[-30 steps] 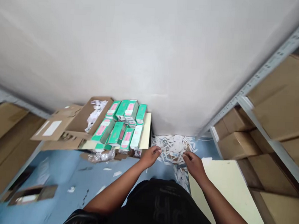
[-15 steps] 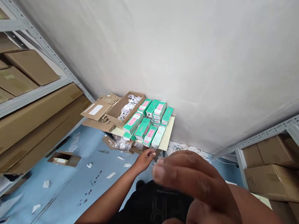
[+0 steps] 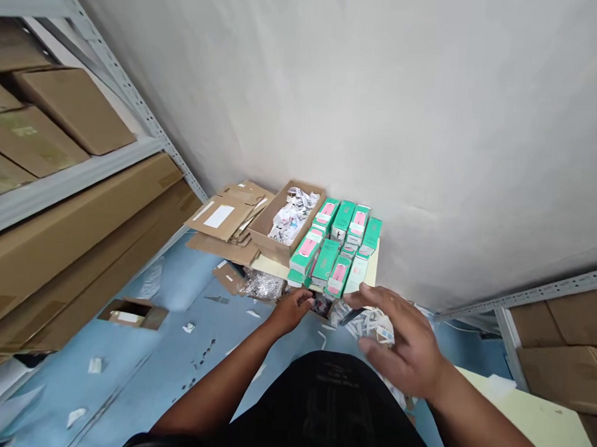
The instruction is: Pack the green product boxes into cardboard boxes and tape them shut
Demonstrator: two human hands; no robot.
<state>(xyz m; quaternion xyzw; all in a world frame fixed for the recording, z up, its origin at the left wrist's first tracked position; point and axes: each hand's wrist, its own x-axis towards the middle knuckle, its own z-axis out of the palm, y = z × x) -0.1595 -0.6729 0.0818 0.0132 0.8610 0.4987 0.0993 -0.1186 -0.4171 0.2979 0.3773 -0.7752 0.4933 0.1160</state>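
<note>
Several green and white boxes with pink panels (image 3: pixel 325 261) stand grouped on a small cream table (image 3: pixel 271 267) against the wall. My left hand (image 3: pixel 290 311) is at the table's front edge, just below the boxes. Its fingers are slightly bent and the thumb stands apart, with nothing visible in it. To the right, my right hand (image 3: pixel 403 341) hovers nearer the camera, thumb and fingers spread and nothing in its grasp. Its fingertips come close to a pale box (image 3: pixel 356 273) at the front right; whether they touch it I cannot tell.
An open carton (image 3: pixel 272 245) of paper scraps sits beside flattened cardboard (image 3: pixel 229 216). Below are clear plastic wrapping (image 3: pixel 264 285) and scattered white papers (image 3: pixel 368 320). Shelving with brown cartons (image 3: pixel 74 108) flanks the left; more cartons (image 3: pixel 565 371) stand right. A small open carton (image 3: pixel 148 316) lies on the floor.
My right hand has dropped away from close before the camera toward the boxes. The view has shifted, so the table appears farther right. My left hand stays by the table's front edge.
</note>
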